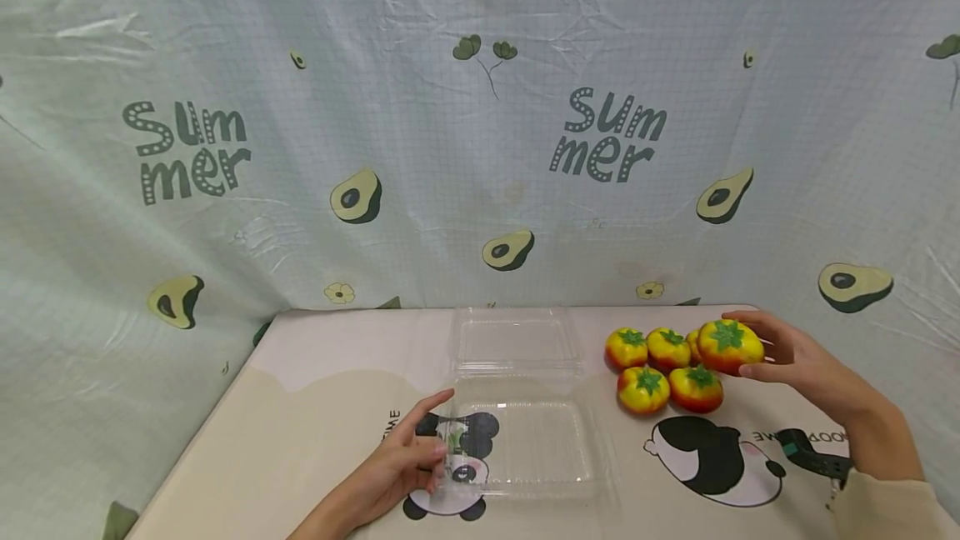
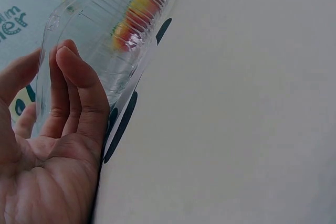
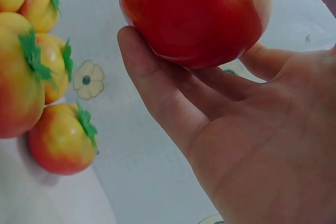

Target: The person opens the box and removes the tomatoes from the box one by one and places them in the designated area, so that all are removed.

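Observation:
On the right, my right hand [image 1: 813,369] grips a yellow-and-red persimmon [image 1: 729,347] with a green leaf cap, raised beside the other persimmons. In the right wrist view its red underside [image 3: 194,19] rests against the fingers. Several more persimmons [image 1: 643,390] sit in a cluster just left of that hand. My left hand [image 1: 393,467] pinches the left rim of a clear plastic clamshell box [image 1: 532,448], its thumb and fingers at the edge. The box lies unfolded, its lid [image 1: 517,340] spread flat toward the back. Through the box wall, persimmons show in the left wrist view.
A pale table mat [image 1: 322,440] with printed cartoon animals covers the table. Behind it hangs a light curtain [image 1: 420,148] with avocado prints and lettering. A dark wrist strap [image 1: 813,452] is on the right arm near the sleeve [image 1: 892,507].

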`<state>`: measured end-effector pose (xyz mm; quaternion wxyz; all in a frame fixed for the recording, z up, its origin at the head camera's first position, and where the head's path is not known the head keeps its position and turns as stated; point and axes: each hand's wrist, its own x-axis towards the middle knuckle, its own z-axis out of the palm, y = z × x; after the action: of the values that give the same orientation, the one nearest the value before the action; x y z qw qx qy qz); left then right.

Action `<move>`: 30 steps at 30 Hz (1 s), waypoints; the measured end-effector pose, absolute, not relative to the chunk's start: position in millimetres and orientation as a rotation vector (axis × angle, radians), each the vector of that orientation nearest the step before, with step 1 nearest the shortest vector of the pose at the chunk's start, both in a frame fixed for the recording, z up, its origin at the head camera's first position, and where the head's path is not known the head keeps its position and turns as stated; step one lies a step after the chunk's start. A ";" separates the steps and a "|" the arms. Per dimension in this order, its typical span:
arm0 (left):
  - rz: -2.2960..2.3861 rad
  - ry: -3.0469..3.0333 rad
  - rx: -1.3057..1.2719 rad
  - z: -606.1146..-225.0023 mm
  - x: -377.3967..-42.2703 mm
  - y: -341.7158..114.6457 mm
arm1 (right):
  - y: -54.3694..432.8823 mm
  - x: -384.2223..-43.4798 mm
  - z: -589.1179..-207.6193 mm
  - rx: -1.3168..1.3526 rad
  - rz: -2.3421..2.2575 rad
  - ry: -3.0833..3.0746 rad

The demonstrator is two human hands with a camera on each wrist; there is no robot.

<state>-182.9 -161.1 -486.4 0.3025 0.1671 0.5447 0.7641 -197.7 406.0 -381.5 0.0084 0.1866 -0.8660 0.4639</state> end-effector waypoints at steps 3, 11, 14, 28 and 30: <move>2.030 1.441 0.440 -486.9 -182.9 -161.0 | 410.0 -198.4 -384.5 0.584 1.454 -2.693; 2.038 1.426 0.468 -487.3 -182.6 -161.4 | 418.8 -199.1 -390.6 0.570 1.477 -2.686; 2.039 1.422 0.474 -487.6 -182.7 -161.5 | 421.5 -199.4 -392.3 0.546 1.473 -2.693; 2.032 1.432 0.473 -488.1 -184.2 -161.0 | 436.2 -201.1 -404.7 0.483 1.536 -2.697; 2.032 1.433 0.474 -488.0 -184.2 -160.9 | 438.5 -201.7 -407.4 0.458 1.541 -2.705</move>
<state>-184.2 -160.9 -488.0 0.3003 0.1785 0.5400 0.7657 -201.7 438.5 -407.4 -0.0026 0.1456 -0.8596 0.4897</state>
